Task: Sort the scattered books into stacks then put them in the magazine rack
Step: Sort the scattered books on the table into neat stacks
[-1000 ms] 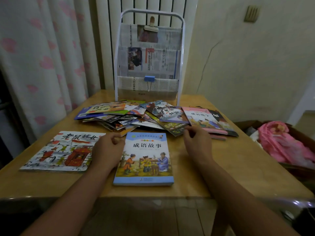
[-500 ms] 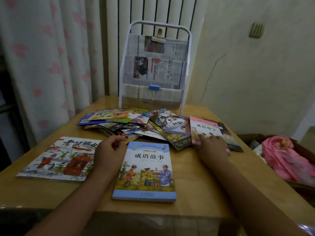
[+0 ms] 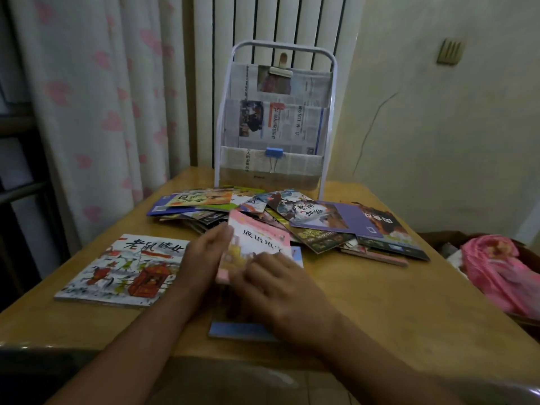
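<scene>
Presently, item one: pink book (image 3: 257, 244), held over the blue book (image 3: 242, 328) at table centre, its far end lifted and near end down, long axis running 12 to 6. Only the blue book's near edge and a sliver of its right corner show beneath.

Item two: left hand (image 3: 204, 258), at the pink book's 9 o'clock edge, fingers straight and together, pressing flat against that side. Released, not curled round anything.

Item three: right hand (image 3: 280, 290), on the pink book's near half at 5 o'clock, fingers spread over the cover. Whether the thumb hooks under the edge cannot be told.

Item four: large book (image 3: 122, 270), flat at 9 o'clock from the hands, apart from the pair.

Item five: pile (image 3: 277, 217), scattered at 12 to 2 o'clock, just beyond the pink book.

Item six: rack (image 3: 274, 118), upright at 12 o'clock behind the pile, newspaper in its pockets.

Judgement: the pink book is being squared onto the blue one; both hands bracket it, left as side stop. The next reach, by this reckoning, lies toward 1 o'clock, the right hand nearer.
</scene>
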